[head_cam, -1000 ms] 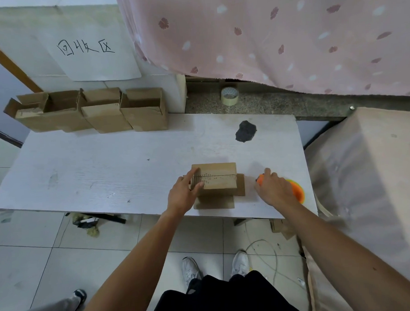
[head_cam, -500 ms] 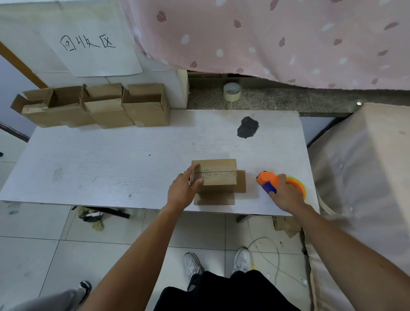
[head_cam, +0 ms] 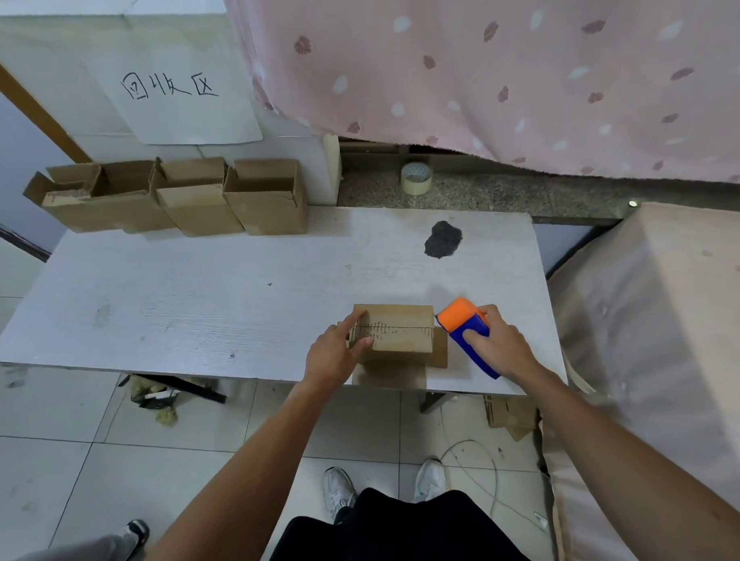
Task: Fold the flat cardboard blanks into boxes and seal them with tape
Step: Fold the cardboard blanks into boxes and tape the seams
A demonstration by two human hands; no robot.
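1. I judge the box (head_cam: 393, 330) to be light and hollow. It is thin brown cardboard, stiff along its folds but easy to dent on the open faces, and likely to slide on the smooth white surface (head_cam: 193, 303) if pushed from one side only.
2. Best hold, as I read it: brace one end while the tape runs across the top, pressing near the edges and corners where the walls give support, not in the middle of the flaps.
3. My left hand (head_cam: 333, 357) does that now. Its fingers (head_cam: 353, 320) clamp the box's left end, with the index laid straight along the far top edge and the thumb on the top face.
4. My right hand (head_cam: 502, 345) has its fingers wrapped tight round the orange and blue tape dispenser (head_cam: 466, 331), whose orange head sits just beside the box's right top edge.
5. The box stands near the surface's front edge, right of centre. Its top flaps are closed on a seam running left to right, with short dark marks across it. Loose flaps lie flat at its near and right sides.
6. Four open boxes (head_cam: 181, 198) stand in a row at the back left.
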